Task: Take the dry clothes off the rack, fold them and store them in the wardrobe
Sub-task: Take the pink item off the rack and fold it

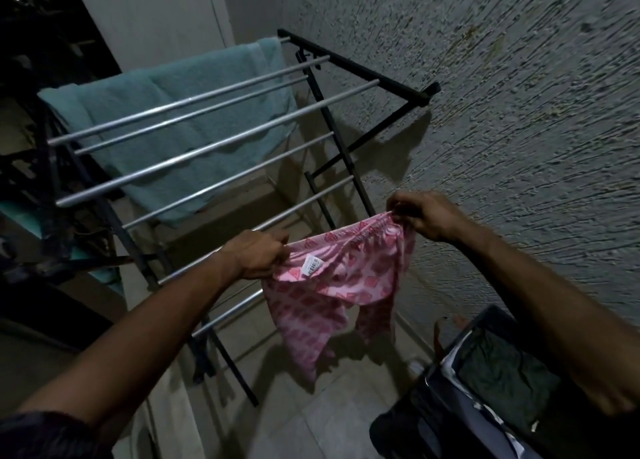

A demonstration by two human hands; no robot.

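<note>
Holding pink patterned shorts (332, 285) stretched at waistband, 5 o'clock of drying rack (207, 147): left hand (258, 256), right hand (424, 216) both pinch elastic. Light, floppy fabric; keep your waistband-corner grip.

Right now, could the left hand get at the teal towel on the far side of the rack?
Probably not yet. The left hand grips the waistband of the pink shorts, as does the right hand. The teal towel hangs beyond several bare rails of the rack; nothing blocks a reach over them.
</note>
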